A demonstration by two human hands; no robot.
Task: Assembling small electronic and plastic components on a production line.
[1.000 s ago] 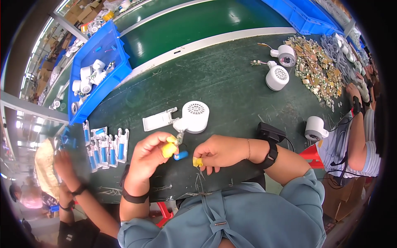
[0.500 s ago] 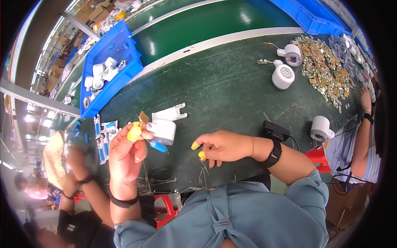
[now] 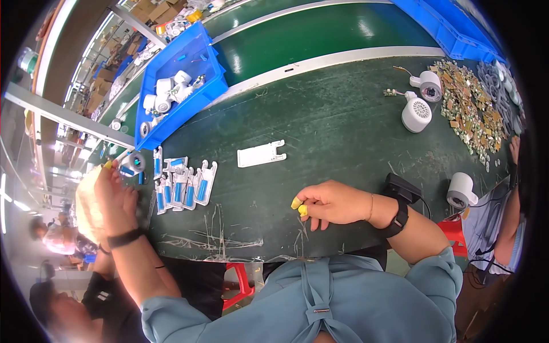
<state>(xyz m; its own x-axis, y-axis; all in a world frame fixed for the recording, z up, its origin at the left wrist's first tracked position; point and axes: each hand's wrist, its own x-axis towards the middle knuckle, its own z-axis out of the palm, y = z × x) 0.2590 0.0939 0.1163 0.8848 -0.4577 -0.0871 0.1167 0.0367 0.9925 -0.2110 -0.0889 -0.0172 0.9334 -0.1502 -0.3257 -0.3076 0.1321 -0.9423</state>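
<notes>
At the table's left edge, my left hand (image 3: pixel 98 197), blurred, has its fingers closed at a white fan housing (image 3: pixel 136 162) with a grey ring and a blue battery cell beside it. Yellow finger cots cover its fingertips. Over the table's front half, my right hand (image 3: pixel 334 203) hovers with fingers curled, its two yellow-capped tips together and nothing visible in them. Between the hands and farther back lies a white plastic handle shell (image 3: pixel 260 155). Several handle shells with blue battery cells (image 3: pixel 184 187) lie grouped right of my left hand.
A blue bin (image 3: pixel 171 123) of white housings stands at the far left. Toward the right are two fan housings (image 3: pixel 417 116), a pile of small circuit boards (image 3: pixel 470 108), a black adapter (image 3: pixel 402 188) and another white housing (image 3: pixel 461 190). Co-workers sit at both sides; one's hand (image 3: pixel 129 201) is behind my left hand.
My left hand has carried the white fan housing leftward from the middle of the table to its left edge. My right hand's thumb and finger have come closer together.
</notes>
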